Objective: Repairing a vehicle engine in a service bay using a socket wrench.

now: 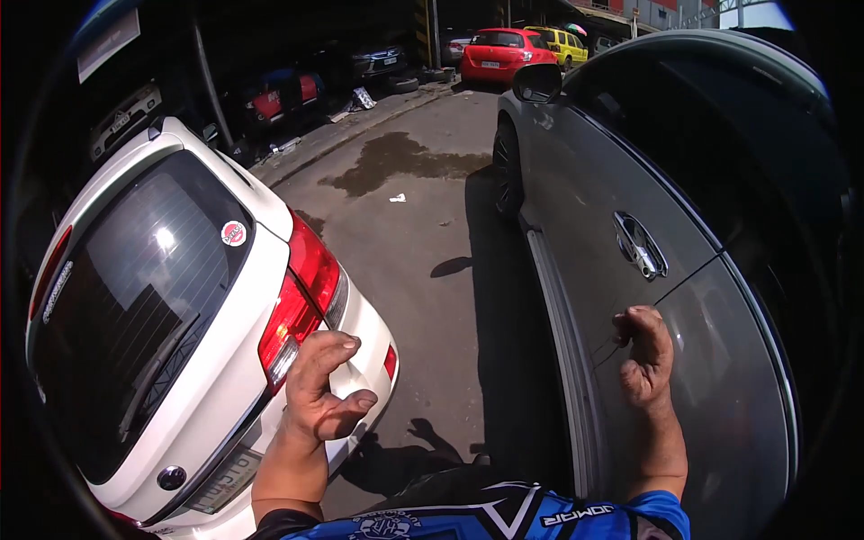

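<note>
My left hand (322, 389) is raised in front of the rear corner of a white car (225, 346), just below its red tail light (286, 326). Its fingers are bent and the thumb stands apart, with nothing between them. On the other side, my right hand (648, 358) is held up before the door of a grey car (576, 175), below the chrome door handle (641, 246). Curved fingers and a separate thumb leave a gap there too, and that palm holds nothing. Whether either hand touches a car I cannot tell.
Between the two cars runs a strip of grey pavement (409, 297), with a dark wet patch (396, 162) and a scrap of white litter (398, 198). Farther off stand a red car (498, 58) and a yellow vehicle (565, 47). The grey car's side mirror (537, 83) juts out.
</note>
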